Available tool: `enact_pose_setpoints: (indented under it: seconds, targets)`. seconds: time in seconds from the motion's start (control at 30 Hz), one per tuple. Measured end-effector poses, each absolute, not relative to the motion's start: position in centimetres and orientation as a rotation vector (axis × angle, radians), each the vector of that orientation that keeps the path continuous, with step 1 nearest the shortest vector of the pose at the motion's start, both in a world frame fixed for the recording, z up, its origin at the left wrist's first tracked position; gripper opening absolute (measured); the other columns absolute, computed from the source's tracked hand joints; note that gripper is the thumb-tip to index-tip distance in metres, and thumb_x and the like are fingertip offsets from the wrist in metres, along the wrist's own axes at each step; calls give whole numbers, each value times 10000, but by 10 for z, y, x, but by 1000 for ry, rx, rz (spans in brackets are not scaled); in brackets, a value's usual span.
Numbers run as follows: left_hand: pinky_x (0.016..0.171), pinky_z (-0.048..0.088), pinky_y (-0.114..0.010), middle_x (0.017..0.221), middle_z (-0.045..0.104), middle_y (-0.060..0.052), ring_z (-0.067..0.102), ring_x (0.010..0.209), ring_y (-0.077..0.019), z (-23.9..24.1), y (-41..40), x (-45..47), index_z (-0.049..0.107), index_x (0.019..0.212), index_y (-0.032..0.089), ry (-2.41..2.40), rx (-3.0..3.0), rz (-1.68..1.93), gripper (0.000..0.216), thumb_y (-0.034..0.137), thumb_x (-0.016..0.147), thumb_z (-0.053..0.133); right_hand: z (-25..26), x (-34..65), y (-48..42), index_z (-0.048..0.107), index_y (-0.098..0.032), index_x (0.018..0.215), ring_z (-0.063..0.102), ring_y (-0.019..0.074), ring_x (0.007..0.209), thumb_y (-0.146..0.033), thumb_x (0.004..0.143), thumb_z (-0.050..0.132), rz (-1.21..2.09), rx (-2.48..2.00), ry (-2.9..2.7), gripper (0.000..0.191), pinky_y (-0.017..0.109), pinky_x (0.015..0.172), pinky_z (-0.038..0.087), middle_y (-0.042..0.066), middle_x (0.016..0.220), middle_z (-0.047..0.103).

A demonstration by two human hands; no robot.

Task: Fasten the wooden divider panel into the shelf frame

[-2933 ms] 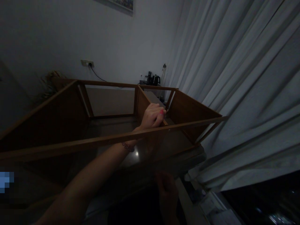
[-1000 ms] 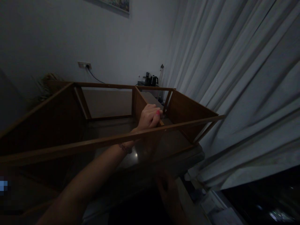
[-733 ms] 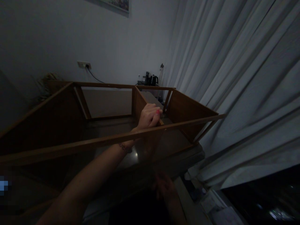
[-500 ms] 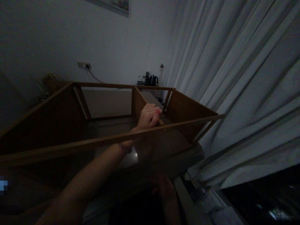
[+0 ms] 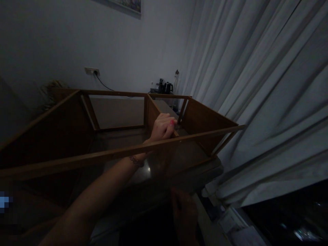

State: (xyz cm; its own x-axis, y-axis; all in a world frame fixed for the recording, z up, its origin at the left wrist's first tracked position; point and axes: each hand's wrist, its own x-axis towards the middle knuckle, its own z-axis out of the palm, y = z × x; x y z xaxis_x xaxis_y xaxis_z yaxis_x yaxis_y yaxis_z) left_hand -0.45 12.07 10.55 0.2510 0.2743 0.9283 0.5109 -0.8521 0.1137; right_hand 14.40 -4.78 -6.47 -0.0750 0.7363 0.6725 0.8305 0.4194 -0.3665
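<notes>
A brown wooden frame with solid end panels stands in front of me, open at the top, with a divider panel across its middle. My left hand is closed over the top edge of that divider, its forearm passing under the near rail; a bracelet circles the wrist and a pink nail shows on the thumb. Low and close to my body, in deep shadow, is my right hand, below the frame's near side. Its fingers are dark and smeared, and nothing can be made out in them.
White curtains hang close on the right. A black kettle stands on a surface behind the frame. A wall socket with a plugged-in cord is on the back wall. Papers lie at lower right.
My right hand has shifted slightly right and its fingers, stretched to the left before, look drawn in. My left hand and the wooden frame have not moved.
</notes>
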Motion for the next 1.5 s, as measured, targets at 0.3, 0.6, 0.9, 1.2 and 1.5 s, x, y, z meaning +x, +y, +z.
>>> enact_pose_setpoints:
  seconds: [0.3, 0.6, 0.9, 1.2, 1.5]
  targets:
    - [615, 301, -306, 515, 342, 16, 324, 552, -115, 105, 121, -5, 292, 532, 188, -724, -2310, -1648, 382, 277, 882, 166, -70, 143, -43, 581, -206, 967, 622, 164, 756, -225, 815, 506, 193, -1309, -1680, 171, 278, 674, 487, 57, 859, 667]
    - [604, 297, -298, 510, 357, 12, 331, 555, -119, 106, 121, -4, 306, 528, 189, -731, -2297, -1637, 395, 285, 884, 163, -59, 133, -46, 601, -166, 845, 641, 144, 577, -318, 816, 485, 843, -1374, -1309, 194, 226, 531, 516, 44, 752, 679]
    - [619, 310, -299, 512, 380, 12, 339, 547, -113, 106, 121, -5, 308, 525, 187, -739, -2304, -1652, 398, 286, 885, 169, -79, 156, -44, 605, -269, 1044, 632, 150, 875, -152, 812, 432, 401, -1132, -1905, 312, 248, 789, 485, 7, 972, 674]
    - [618, 302, -306, 514, 343, 18, 326, 549, -114, 104, 121, -5, 313, 535, 186, -736, -2312, -1642, 395, 287, 884, 158, -42, 135, -51, 658, -221, 859, 641, 162, 775, -299, 837, 449, 887, -1324, -1534, 224, 210, 685, 493, 17, 833, 693]
    - [618, 301, -302, 514, 346, 15, 323, 553, -115, 105, 120, -5, 308, 535, 185, -734, -2311, -1658, 393, 289, 884, 161, -43, 137, -51, 628, -181, 800, 612, 159, 742, -347, 804, 496, 1051, -1316, -1383, 213, 210, 677, 451, 11, 765, 661]
